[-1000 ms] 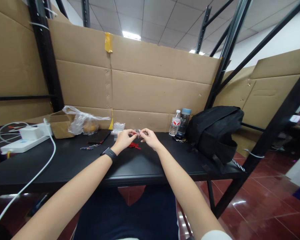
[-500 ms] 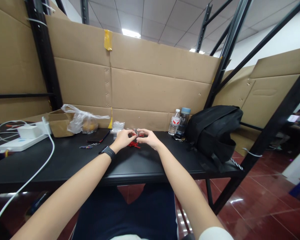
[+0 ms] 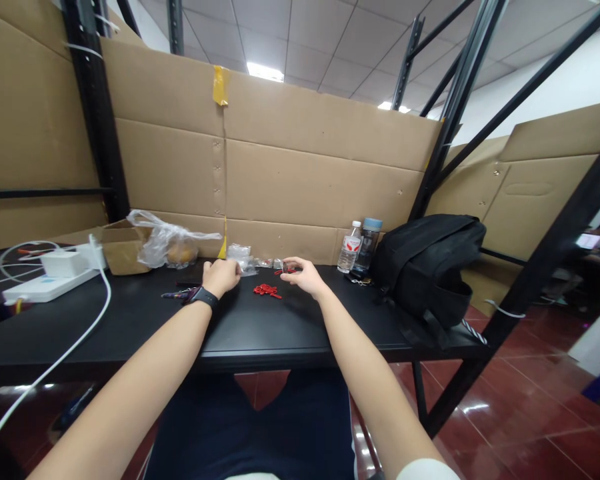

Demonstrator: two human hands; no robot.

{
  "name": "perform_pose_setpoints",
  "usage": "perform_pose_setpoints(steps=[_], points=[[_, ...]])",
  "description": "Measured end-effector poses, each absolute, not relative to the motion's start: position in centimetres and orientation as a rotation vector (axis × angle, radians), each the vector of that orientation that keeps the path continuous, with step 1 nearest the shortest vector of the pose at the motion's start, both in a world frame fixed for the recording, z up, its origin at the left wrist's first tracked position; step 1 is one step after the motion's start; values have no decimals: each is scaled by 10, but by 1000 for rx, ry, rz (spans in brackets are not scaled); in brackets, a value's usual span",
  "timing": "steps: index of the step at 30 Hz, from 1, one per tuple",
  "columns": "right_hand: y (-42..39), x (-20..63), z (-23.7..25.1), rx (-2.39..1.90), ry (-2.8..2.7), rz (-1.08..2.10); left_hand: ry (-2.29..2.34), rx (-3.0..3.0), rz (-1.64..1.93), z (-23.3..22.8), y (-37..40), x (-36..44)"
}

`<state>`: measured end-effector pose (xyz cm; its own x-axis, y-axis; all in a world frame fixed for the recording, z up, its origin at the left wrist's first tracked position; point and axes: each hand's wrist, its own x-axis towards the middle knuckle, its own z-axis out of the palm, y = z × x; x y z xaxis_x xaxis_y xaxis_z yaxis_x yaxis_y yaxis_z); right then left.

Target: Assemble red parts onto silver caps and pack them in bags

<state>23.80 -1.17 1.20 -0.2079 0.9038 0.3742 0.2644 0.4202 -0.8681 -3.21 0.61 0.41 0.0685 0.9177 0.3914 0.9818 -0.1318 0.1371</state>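
Note:
My left hand [image 3: 222,276], with a dark watch on its wrist, is closed beside a stack of small clear plastic bags [image 3: 240,253]. Its fingertips are partly hidden, and what they pinch I cannot make out. My right hand [image 3: 304,277] pinches a small see-through item [image 3: 286,268], too small to name, with red bits next to it. Between the hands and a little nearer to me lies a pile of red pieces [image 3: 267,291] on the black table [image 3: 275,330]. Several small clear packets [image 3: 269,263] lie in a row behind the pile.
A power strip [image 3: 50,285] with white cables, a cardboard box [image 3: 125,248] and a tied plastic bag [image 3: 173,247] stand at left. Keys [image 3: 175,294] lie near my left wrist. A water bottle [image 3: 349,247], a blue-lidded bottle [image 3: 368,245] and a black backpack [image 3: 427,267] are at right.
My hands were together over the red pile. My left hand has moved left to the plastic bags, while my right hand has shifted slightly right with the small item, uncovering the pile.

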Motion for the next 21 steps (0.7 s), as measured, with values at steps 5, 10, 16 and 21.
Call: perform_pose_setpoints(steps=[5, 10, 16, 21], points=[[-5, 253, 14, -1073, -1838, 501, -1552, -2242, -784, 5, 1, 15], [-3, 270, 15, -1273, -2004, 206, -1281, -2491, -725, -6, 5, 50], [-1, 271, 12, -1393, -2114, 215, -1219, -2804, -525, -18, 12, 48], [-1, 267, 11, -1551, -2181, 208, -1298, -2840, -490, -24, 18, 46]])
